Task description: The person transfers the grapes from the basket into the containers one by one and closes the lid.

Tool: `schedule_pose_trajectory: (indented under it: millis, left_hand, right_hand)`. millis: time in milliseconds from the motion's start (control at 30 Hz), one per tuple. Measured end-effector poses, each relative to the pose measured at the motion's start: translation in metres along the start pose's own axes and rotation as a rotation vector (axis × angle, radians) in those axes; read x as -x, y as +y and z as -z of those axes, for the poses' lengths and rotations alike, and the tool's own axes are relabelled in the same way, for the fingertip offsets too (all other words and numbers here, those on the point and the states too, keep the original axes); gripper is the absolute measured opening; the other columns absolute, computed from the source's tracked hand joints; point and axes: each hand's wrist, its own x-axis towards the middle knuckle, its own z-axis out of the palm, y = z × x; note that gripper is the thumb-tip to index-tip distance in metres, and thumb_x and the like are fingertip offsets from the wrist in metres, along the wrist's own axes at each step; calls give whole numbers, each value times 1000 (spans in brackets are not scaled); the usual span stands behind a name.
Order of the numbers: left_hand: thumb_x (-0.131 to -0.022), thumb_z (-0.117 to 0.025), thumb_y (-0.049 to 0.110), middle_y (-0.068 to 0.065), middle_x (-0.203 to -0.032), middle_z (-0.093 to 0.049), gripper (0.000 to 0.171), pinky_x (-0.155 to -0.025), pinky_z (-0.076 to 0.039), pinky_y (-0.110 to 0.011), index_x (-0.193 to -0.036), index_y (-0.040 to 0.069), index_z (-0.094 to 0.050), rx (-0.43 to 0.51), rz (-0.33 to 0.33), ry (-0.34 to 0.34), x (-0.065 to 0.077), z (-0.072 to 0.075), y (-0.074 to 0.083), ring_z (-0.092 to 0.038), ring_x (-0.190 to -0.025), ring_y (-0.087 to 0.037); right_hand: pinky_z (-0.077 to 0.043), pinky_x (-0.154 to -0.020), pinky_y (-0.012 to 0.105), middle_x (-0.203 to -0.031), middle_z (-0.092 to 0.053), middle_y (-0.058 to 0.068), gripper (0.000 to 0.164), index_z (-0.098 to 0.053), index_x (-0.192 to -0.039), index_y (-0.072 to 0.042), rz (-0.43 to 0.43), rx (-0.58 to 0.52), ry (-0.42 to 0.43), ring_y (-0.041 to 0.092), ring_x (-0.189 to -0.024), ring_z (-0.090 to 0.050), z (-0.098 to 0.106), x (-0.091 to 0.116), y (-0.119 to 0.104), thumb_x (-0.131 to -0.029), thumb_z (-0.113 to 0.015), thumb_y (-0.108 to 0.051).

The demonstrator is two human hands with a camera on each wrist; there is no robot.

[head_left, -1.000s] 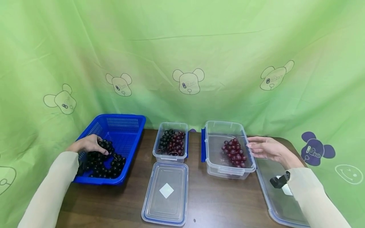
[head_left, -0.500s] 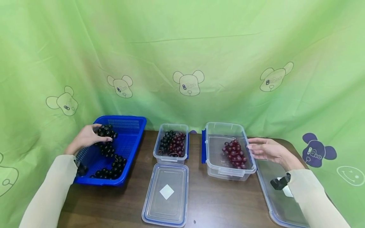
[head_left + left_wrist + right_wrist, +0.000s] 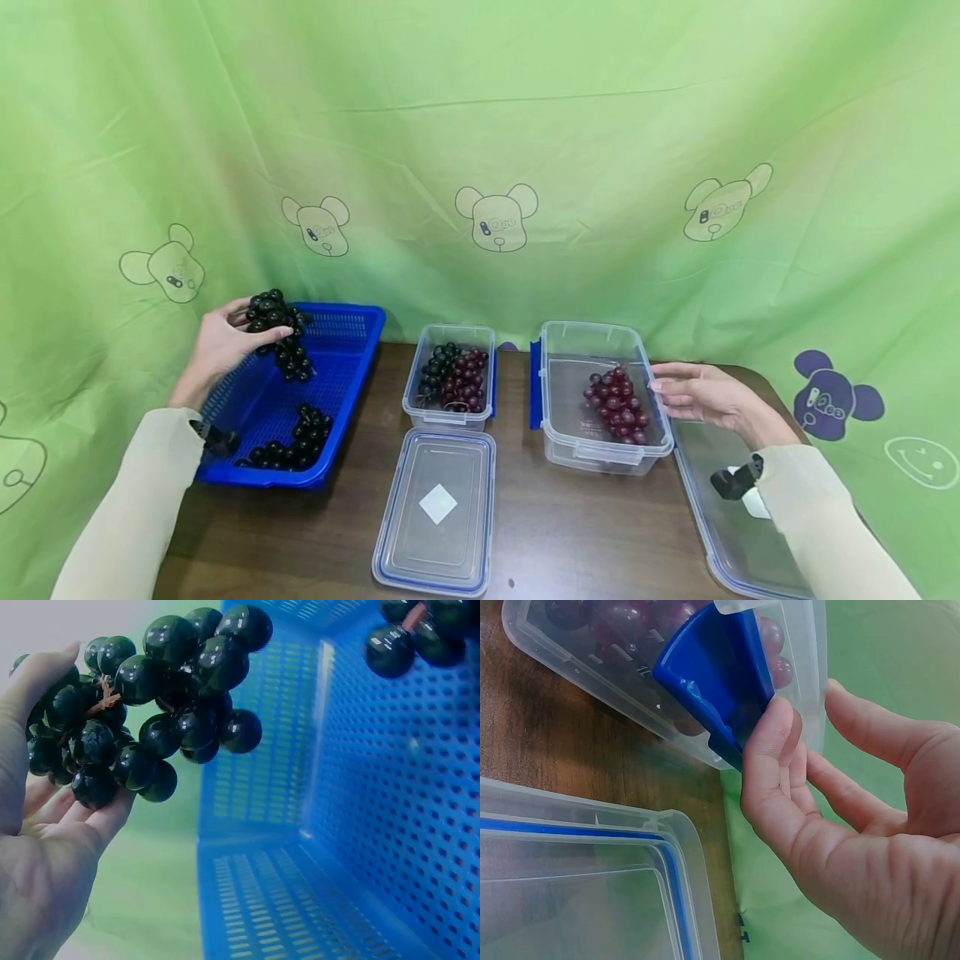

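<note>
The black grape bunch (image 3: 272, 312) is pinched above the blue basket (image 3: 345, 362) by fingers of the left hand (image 3: 223, 342), long axis sloped down-right, gripped side partly hidden. Right hand (image 3: 712, 396): fingers spread against clear box (image 3: 600, 457).

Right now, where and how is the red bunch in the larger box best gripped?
Probably round the middle of the red bunch, from above: the larger box is open-topped, but its walls block a sideways approach. The bunch lies toward the box's right, so its own left offers more finger room.
</note>
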Motion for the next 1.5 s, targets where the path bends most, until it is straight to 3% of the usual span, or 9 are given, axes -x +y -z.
schedule_pose_trajectory:
  millis: [633, 767, 867, 900, 1000, 1133, 1233, 1367, 1500]
  left_hand:
    - [-88, -85, 43, -26, -169, -30, 104, -125, -35, -61, -167, 9, -26, 85, 41, 80, 3, 2, 18, -36, -153, -48]
    - [-87, -87, 40, -2, -139, -67, 92, -110, -53, -26, -162, 11, -41, 96, 8, 97, 5, 1, 18, -62, -130, -20]
    - [-85, -89, 39, 28, -108, -64, 85, -86, -52, -7, -156, 12, -50, 97, -14, 106, 5, -1, 20, -60, -107, 3]
    - [-85, -89, 39, 31, -106, -62, 85, -86, -52, -7, -156, 12, -50, 94, -14, 104, 5, -2, 20, -59, -106, 4]
    - [-86, -88, 40, 6, -131, -68, 89, -107, -53, -24, -159, 12, -45, 85, 11, 89, 4, -4, 24, -61, -126, -16]
    - [-88, -86, 42, -22, -163, -45, 96, -124, -41, -52, -163, 10, -36, 88, 27, 72, 2, -7, 29, -46, -148, -38]
    - [-86, -88, 40, -10, -151, -61, 90, -116, -51, -37, -160, 12, -44, 115, 6, 86, 1, -12, 34, -58, -137, -26]
    - [-84, -91, 27, 23, -108, -73, 69, -84, -57, -12, -145, 15, -60, 225, -75, 98, 1, -21, 45, -68, -102, 2]
    - [-84, -91, 19, 29, -100, -72, 64, -80, -57, -10, -141, 12, -62, 298, -163, 63, 3, -32, 63, -69, -95, 6]
  right_hand:
    - [-62, -87, 27, -99, -74, -8, 29, -67, -117, -29, -1, 8, 33, 7, -90, -72, -5, 0, 0, -106, -58, -4]
    - [-62, -85, 27, -100, -73, -8, 30, -64, -121, -26, 11, -16, 25, 6, -85, -69, -4, -1, 2, -106, -57, -2]
    - [-62, -84, 27, -100, -72, -8, 30, -64, -122, -25, 14, -18, 31, 6, -84, -68, -3, -1, 3, -105, -57, -2]
    - [-62, -84, 27, -100, -72, -8, 30, -64, -122, -25, 15, -20, 32, 6, -84, -68, -3, -1, 3, -105, -57, -1]
    - [-62, -84, 28, -101, -73, -8, 31, -65, -120, -27, 19, -30, 32, 7, -87, -70, -3, 0, 5, -106, -56, -1]
    - [-62, -83, 27, -102, -73, -9, 31, -64, -120, -27, 21, -33, 34, 7, -88, -71, -3, -1, 5, -106, -55, -1]
    - [-62, -83, 27, -101, -73, -8, 32, -64, -120, -27, 25, -38, 35, 7, -87, -70, -3, 0, 6, -106, -54, 0]
    - [-62, -82, 27, -100, -73, -8, 33, -67, -118, -29, 34, -49, 24, 6, -85, -69, -2, 1, 7, -106, -55, 0]
    - [-62, -82, 27, -97, -73, -8, 33, -68, -118, -30, 44, -47, 16, 5, -83, -68, -2, 1, 7, -106, -56, -2]
